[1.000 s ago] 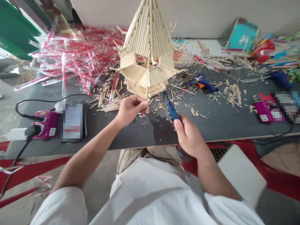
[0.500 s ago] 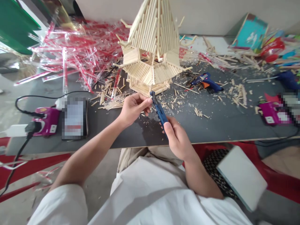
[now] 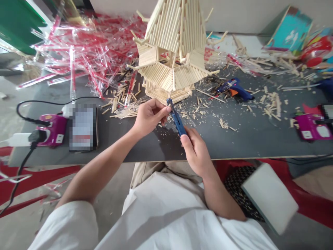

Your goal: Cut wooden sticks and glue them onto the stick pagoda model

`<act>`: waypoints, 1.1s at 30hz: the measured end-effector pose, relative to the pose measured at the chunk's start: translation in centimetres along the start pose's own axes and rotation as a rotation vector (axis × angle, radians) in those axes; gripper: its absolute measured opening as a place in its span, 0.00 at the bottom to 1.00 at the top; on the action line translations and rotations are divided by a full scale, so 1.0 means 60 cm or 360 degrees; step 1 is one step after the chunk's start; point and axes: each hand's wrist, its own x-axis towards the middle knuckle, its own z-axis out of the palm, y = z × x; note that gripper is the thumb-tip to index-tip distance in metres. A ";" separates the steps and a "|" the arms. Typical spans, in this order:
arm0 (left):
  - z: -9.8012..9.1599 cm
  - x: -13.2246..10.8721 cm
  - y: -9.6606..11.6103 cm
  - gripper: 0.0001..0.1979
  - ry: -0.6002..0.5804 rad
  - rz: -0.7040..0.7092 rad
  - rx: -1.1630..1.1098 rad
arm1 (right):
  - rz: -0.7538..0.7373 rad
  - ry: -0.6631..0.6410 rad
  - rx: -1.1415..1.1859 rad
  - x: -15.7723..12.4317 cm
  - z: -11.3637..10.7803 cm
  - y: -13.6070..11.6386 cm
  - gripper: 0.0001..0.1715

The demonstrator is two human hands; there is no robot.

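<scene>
My right hand [image 3: 195, 150] is closed around the handles of blue-handled pliers [image 3: 177, 122], which point up and away from me. Their dark jaws meet the fingertips of my left hand [image 3: 149, 116]. Thumb and fingers of that hand are pinched together, and whatever they hold is too small and too covered to make out. Just behind both hands stands a pagoda-like model [image 3: 171, 74] built of pale wooden sticks, with a tall roof and a wider tier below. Neither hand visibly grips the model.
Red-and-clear plastic wrappers [image 3: 88, 52] heap at the left back. A phone [image 3: 83, 128] lies beside a purple power socket [image 3: 53, 130]. Right of the model are a blue glue gun [image 3: 235, 89] and stick offcuts [image 3: 273, 106]. Another purple socket [image 3: 310, 126] sits at far right.
The view has shifted slightly, so the model and the table things appear a little further right. Both hands keep their grips, with the pliers' jaws still at my left fingertips.
</scene>
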 end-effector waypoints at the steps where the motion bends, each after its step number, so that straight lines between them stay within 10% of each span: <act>1: 0.000 0.000 -0.001 0.23 -0.0001 0.0011 0.0027 | 0.0006 0.0000 0.0007 0.000 0.000 0.001 0.29; 10: 0.001 -0.003 -0.007 0.21 -0.0027 0.0120 0.0198 | -0.0039 0.0056 0.0023 0.001 0.002 0.008 0.27; 17: -0.002 -0.013 0.001 0.17 -0.0098 0.0503 0.1070 | 0.0028 0.0096 0.0043 0.007 0.009 0.014 0.23; 33: -0.016 -0.007 0.001 0.15 -0.0188 0.0486 0.1284 | 0.0047 -0.0014 -0.0101 0.013 0.003 0.005 0.24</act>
